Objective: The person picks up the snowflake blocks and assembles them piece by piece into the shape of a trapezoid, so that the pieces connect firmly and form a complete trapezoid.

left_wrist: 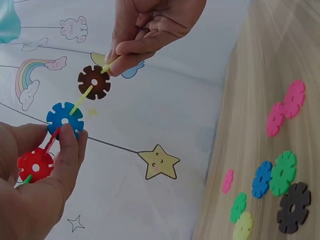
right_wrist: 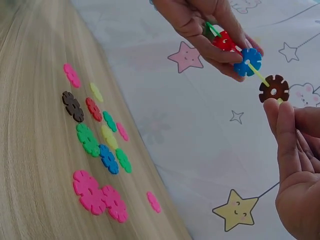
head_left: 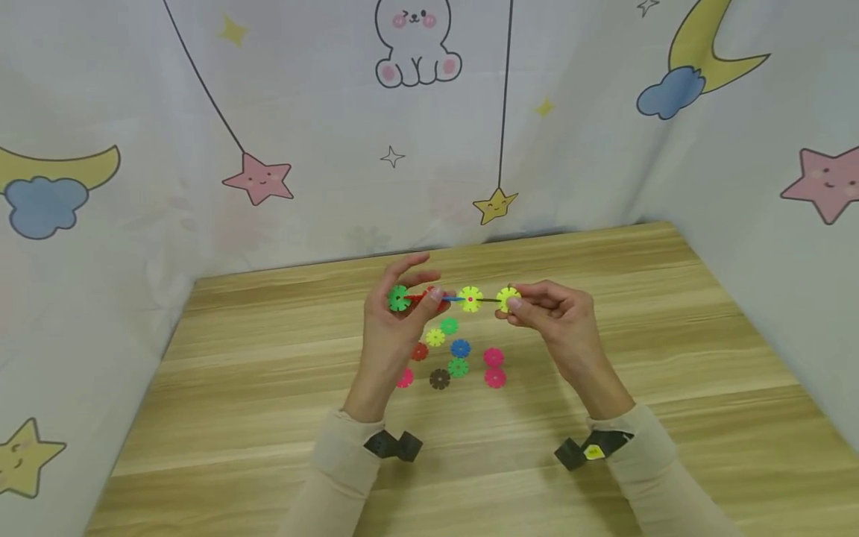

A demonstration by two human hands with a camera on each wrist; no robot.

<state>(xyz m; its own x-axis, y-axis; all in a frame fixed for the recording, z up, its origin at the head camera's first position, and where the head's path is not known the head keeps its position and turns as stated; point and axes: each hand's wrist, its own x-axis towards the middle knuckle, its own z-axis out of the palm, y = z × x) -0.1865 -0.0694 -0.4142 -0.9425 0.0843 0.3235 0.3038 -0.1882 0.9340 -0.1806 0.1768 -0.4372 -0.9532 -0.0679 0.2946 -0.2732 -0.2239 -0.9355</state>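
A chain of slotted plastic snowflake discs is held up above the table between both hands. My left hand (head_left: 392,339) grips its left part, thumb and fingers around the red discs beside the blue disc (left_wrist: 65,120); a green disc (head_left: 399,298) sits at that end, partly behind the fingers in the wrist views. Rightward from the blue one come a yellow disc (head_left: 471,299) and a brown disc (right_wrist: 274,89), slotted together at crossed angles. With thumb and fingertips my right hand (head_left: 567,321) pinches the end yellow disc (head_left: 508,297), which meets the brown one's edge.
Below the hands, several loose discs lie on the wooden table (head_left: 255,388): two pink discs (head_left: 494,367) side by side, a dark brown disc (head_left: 439,379), a blue disc (head_left: 460,348), and green, yellow and red ones. A printed curtain (head_left: 322,112) hangs behind the table.
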